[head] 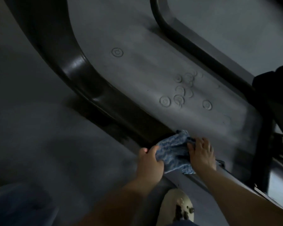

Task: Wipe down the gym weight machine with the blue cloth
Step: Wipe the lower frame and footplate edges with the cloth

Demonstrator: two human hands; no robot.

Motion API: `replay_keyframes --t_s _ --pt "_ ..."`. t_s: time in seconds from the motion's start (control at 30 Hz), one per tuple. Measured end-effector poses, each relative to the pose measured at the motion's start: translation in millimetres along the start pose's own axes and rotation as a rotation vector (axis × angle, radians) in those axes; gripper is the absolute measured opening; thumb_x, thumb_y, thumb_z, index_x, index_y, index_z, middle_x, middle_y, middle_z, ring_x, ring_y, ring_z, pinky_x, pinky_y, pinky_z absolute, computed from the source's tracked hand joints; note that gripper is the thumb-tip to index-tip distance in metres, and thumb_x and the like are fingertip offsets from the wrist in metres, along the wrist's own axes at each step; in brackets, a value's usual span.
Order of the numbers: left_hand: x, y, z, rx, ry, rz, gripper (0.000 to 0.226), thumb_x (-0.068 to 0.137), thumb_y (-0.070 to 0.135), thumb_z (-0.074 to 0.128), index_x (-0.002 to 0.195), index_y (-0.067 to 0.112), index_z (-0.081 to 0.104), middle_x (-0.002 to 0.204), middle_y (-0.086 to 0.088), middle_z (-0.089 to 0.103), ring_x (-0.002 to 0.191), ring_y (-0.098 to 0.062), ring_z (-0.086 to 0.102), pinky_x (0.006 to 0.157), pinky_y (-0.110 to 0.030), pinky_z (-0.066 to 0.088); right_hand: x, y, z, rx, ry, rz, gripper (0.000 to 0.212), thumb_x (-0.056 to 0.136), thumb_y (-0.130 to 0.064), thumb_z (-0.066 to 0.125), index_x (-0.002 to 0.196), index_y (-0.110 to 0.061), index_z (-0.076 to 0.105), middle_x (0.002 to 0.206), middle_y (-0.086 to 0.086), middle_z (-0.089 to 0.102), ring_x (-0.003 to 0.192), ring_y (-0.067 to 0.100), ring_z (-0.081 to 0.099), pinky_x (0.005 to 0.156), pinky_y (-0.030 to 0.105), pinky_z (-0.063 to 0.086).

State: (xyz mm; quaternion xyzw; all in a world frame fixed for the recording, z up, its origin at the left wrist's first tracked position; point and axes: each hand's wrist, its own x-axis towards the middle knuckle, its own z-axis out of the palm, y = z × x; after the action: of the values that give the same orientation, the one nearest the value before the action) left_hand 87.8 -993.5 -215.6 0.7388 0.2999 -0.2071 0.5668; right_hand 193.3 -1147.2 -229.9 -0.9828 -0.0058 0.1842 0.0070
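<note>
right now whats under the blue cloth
The blue cloth lies on the machine's grey panel, beside its black frame. The cloth hides the surface beneath it.

A crumpled blue cloth [173, 152] lies bunched against the lower edge of the grey, ring-marked weight machine panel [153, 79].

bare forearms [232, 190], pale shoe [176, 204], blue trouser leg [20, 207]

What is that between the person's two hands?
In the head view, the blue cloth lies bunched between them: the left hand grips one edge, the right hand rests on the other, against the grey machine panel.
</note>
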Motion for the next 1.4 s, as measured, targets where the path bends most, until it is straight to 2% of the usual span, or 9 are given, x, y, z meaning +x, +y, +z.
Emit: replay_keyframes --t_s 0.2,0.3,0.47,0.7,0.83,1.03,1.13,1.27,1.4 --pt "7 -1 -14 0.087 0.162 0.06 0.051 0.089 0.007 0.053 0.138 0.014 0.041 0.143 -0.009 0.022 0.127 -0.021 0.034 0.104 -0.018 0.024 -17 -54 14 -0.018 -0.057 -0.08 0.082 0.09 -0.064 0.033 0.151 -0.019 0.003 0.159 0.005 0.001 0.145 0.03 0.002 0.115 0.047 0.001" --pt "10 0 -20 0.299 0.224 0.214 0.058 0.088 0.005 0.05 0.143 0.011 0.034 0.151 -0.011 0.017 0.139 -0.023 0.02 0.112 -0.024 0.013 -27 -93 21 -0.08 -0.103 -0.219 0.081 0.094 -0.055 0.035 0.15 -0.018 -0.011 0.156 0.008 -0.02 0.142 0.037 -0.015 0.112 0.055 -0.007" --pt "12 7 -29 0.724 0.04 0.369 0.065 0.093 0.014 0.043 0.149 0.012 0.012 0.157 -0.004 0.006 0.144 -0.02 0.005 0.117 -0.029 0.007 -28 -96 26 -0.177 -0.059 -0.375 0.065 0.1 -0.034 0.028 0.149 -0.022 -0.013 0.157 0.004 -0.02 0.142 0.037 -0.017 0.113 0.058 -0.003" --pt "3 12 -19 0.953 -0.106 0.437 0.066 0.093 0.013 0.04 0.15 0.013 0.008 0.159 -0.003 0.002 0.146 -0.019 0.001 0.117 -0.035 0.01 -43 6 38 -0.248 0.026 -0.277 0.098 0.073 -0.033 0.072 0.151 -0.022 0.013 0.158 0.007 0.011 0.142 0.042 0.013 0.107 0.061 0.021" --pt "-6 11 -7 0.961 -0.147 0.415 0.067 0.093 0.013 0.042 0.15 0.015 0.008 0.159 -0.003 0.002 0.145 -0.02 0.001 0.118 -0.036 0.01 -58 77 37 -0.268 -0.043 -0.103 0.094 0.088 -0.029 0.057 0.149 -0.024 -0.015 0.158 0.003 -0.016 0.144 0.037 -0.009 0.116 0.054 0.009" --pt "-11 16 3 0.925 -0.015 0.426 0.06 0.092 0.012 0.04 0.148 0.013 0.018 0.157 -0.007 0.011 0.143 -0.023 0.013 0.113 -0.034 0.018 -58 60 42 -0.23 -0.053 0.065 0.1 0.084 -0.041 0.063 0.151 -0.014 -0.007 0.158 0.013 -0.008 0.142 0.045 0.0 0.11 0.06 0.016" --pt "-15 12 6 0.928 0.053 0.393 0.059 0.092 0.012 0.039 0.148 0.012 0.019 0.156 -0.008 0.012 0.141 -0.024 0.015 0.112 -0.034 0.02 -49 25 48 -0.189 0.042 0.018 0.091 0.082 -0.039 0.067 0.151 -0.011 0.014 0.156 0.017 0.012 0.139 0.049 0.015 0.104 0.065 0.022" --pt "-17 13 14 0.965 0.05 0.388 0.054 0.094 0.016 0.038 0.146 0.013 0.022 0.156 -0.008 0.012 0.141 -0.023 0.015 0.112 -0.032 0.018 -41 -31 46 -0.105 0.015 -0.147 0.064 0.101 -0.03 0.033 0.151 -0.013 -0.005 0.157 0.014 -0.011 0.141 0.046 -0.008 0.109 0.064 0.005" --pt "-19 17 34 0.984 0.011 0.466 0.058 0.092 0.026 0.046 0.145 0.014 0.024 0.156 -0.006 0.014 0.141 -0.021 0.018 0.112 -0.03 0.017 -43 -28 40 -0.11 -0.008 -0.252 0.063 0.102 -0.028 0.027 0.15 -0.018 -0.012 0.157 0.007 -0.016 0.143 0.039 -0.013 0.112 0.059 0.002"
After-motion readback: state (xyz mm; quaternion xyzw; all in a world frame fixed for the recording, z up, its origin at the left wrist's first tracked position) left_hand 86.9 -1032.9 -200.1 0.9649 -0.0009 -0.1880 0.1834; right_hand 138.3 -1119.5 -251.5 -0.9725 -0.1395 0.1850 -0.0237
